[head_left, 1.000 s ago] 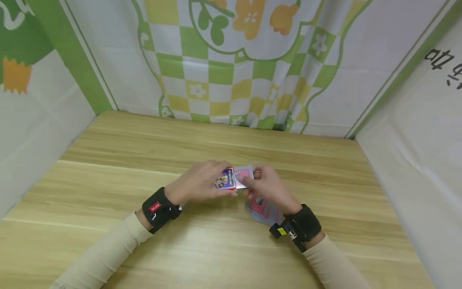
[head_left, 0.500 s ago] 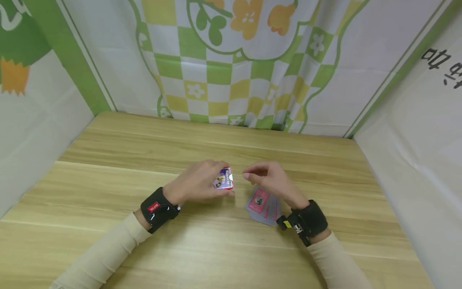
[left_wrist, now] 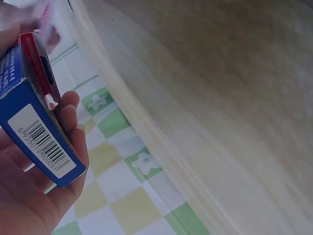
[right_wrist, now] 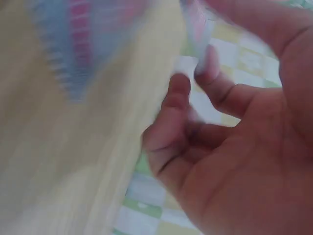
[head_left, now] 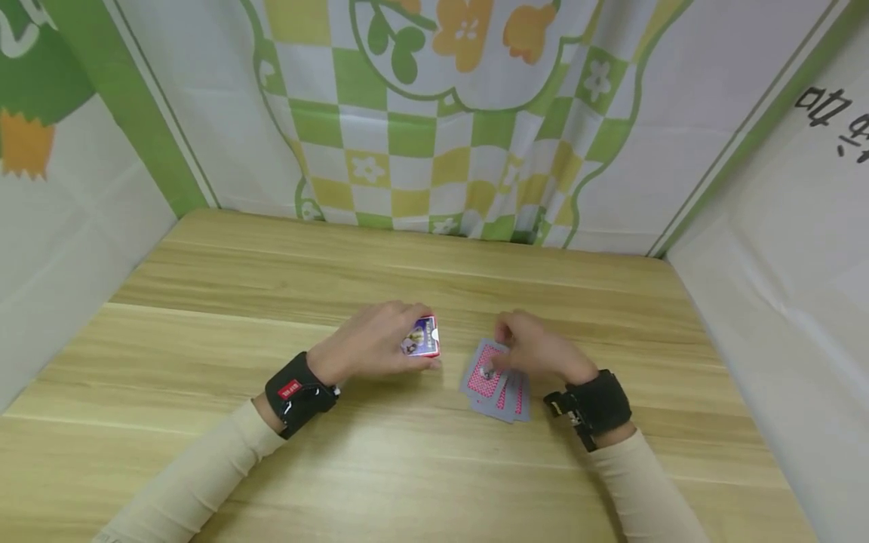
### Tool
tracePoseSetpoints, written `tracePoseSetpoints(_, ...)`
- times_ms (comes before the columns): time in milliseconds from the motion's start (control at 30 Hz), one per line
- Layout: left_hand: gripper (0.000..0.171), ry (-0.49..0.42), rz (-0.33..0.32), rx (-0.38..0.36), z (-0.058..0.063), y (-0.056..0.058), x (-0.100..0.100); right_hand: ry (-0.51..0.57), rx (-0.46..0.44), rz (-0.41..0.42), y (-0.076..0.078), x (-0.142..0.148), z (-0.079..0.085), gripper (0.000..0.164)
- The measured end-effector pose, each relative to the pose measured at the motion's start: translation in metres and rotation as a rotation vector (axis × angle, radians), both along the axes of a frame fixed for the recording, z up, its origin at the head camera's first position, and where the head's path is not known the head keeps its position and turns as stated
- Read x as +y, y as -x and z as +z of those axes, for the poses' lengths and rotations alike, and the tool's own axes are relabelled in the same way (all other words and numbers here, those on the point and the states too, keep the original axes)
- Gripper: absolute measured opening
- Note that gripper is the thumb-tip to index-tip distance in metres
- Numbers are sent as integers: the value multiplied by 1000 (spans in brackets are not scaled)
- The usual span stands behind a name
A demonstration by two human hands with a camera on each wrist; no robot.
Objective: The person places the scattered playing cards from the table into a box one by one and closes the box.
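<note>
My left hand [head_left: 376, 339] holds a small card box [head_left: 421, 337], blue with a red edge. In the left wrist view, the fingers wrap around the box [left_wrist: 39, 132], and its barcode end shows. My right hand [head_left: 543, 351] is over the upper part of a fanned pile of playing cards [head_left: 502, 403] on the table, with red-patterned backs. Its thumb lies on the top card [head_left: 480, 383]. In the right wrist view, blurred, the thumb and a fingertip pinch a card [right_wrist: 198, 29], and other cards [right_wrist: 80, 44] show at the upper left.
The wooden table [head_left: 339, 467] extends around both hands. A green, yellow and white checked curtain [head_left: 434, 151] hangs at its back edge, and white cloth walls [head_left: 767, 317] stand at both sides.
A second ago my right hand held a card at the box's mouth. It has since moved away, with that card no longer visible, and down right onto the pile. My left hand has stayed put.
</note>
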State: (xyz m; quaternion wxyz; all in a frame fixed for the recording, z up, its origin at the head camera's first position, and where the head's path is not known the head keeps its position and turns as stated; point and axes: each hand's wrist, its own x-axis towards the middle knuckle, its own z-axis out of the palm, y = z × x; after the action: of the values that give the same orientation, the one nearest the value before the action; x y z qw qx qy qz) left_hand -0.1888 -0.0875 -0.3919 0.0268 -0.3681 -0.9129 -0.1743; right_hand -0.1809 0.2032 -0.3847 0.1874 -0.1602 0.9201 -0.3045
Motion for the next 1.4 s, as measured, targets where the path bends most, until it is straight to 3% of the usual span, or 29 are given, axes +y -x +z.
tracePoseSetpoints(133,78,-9,-11,-5,1,0,0,259,-80,-95,0,7,11,11)
tracePoseSetpoints(233,78,-13,-21,-6,0,0,0,435,-151,-191,1,6,15,17)
tracePoseSetpoints(300,78,-11,-26,-1,-1,0,0,490,-159,-227,1,3,15,21)
tracePoseSetpoints(900,74,-28,-53,-2,-3,1,1,591,-149,-327,2,-14,1,26)
tracePoseSetpoints(1200,73,-35,-63,4,-5,1,1,559,-142,-279,1,-16,2,27)
tracePoseSetpoints(1400,71,-48,-97,28,-6,0,3,612,-131,-386,-8,-37,-3,20)
